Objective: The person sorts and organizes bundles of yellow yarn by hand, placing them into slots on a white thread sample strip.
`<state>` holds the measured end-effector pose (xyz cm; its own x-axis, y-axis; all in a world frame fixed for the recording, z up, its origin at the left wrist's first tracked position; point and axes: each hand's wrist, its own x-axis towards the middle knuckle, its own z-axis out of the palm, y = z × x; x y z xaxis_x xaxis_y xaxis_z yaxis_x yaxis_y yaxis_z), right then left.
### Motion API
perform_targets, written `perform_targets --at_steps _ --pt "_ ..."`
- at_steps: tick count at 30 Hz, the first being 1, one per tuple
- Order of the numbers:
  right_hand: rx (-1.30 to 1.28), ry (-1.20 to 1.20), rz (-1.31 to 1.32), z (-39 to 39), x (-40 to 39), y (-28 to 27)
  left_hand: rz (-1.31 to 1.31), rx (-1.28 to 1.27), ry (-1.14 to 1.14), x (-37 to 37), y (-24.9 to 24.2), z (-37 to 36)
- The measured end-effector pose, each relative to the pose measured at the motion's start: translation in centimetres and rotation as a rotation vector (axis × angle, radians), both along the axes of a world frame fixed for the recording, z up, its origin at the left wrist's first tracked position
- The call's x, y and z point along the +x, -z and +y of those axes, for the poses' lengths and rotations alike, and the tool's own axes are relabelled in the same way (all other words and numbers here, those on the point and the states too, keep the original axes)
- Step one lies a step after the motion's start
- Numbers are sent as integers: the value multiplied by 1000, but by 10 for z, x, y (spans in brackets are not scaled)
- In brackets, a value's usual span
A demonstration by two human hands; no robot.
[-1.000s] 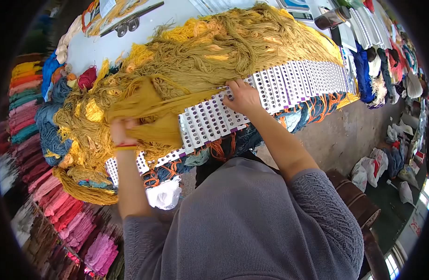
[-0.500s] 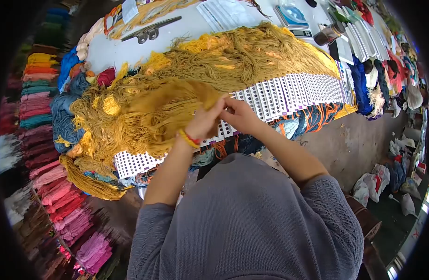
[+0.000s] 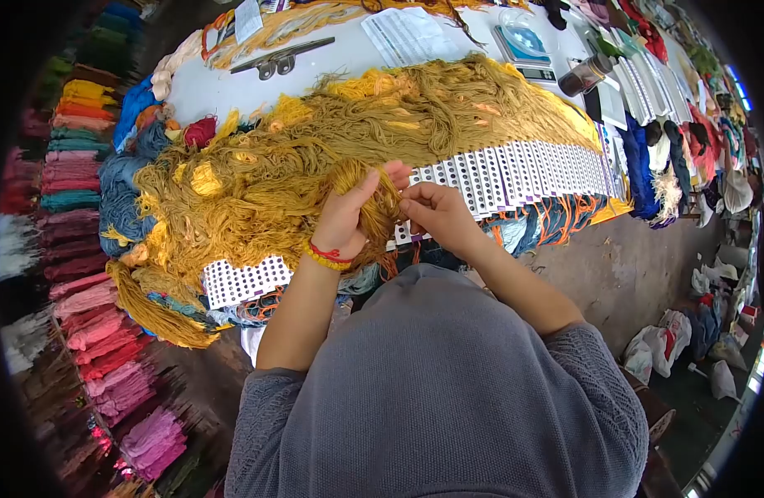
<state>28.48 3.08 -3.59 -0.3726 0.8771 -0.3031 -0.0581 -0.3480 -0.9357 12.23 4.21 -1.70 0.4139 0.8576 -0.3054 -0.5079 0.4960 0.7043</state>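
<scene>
The big yellow yarn pile covers most of the table, so hands cannot slide through there. White hole cards line the near edge. A bare strip stays free beside the scissors.

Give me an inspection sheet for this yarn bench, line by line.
Surface: white table, mostly covered.
Job's things: mustard yarn bundle gripped over white punched cards; large yellow-ochre yarn heap behind.
Clutter: scissors, printed sheet, scale, dark jar.
Hands: left hand closed around the bundle; right hand pinches strands with its fingers.
Cables: nothing seen.
Surroundings: coloured yarn skeins at left; bags on the floor at right.
</scene>
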Motion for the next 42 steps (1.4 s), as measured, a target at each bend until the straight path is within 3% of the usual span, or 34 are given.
perform_targets --at_steps 23,35,38,40,42 --pt "9 -24 128 -3 -12 -16 192 120 -204 -6 -17 -19" --pt "4 12 190 -10 -13 -16 138 -17 -251 -7 -22 -26" --pt "-77 -172 64 -4 -3 -20 228 7 -237 -9 -21 -26" --pt "-606 -248 697 0 5 -25 187 -36 -209 -12 -19 -26" --pt "-544 -156 1012 -2 4 -30 137 -82 -187 -14 -17 -25"
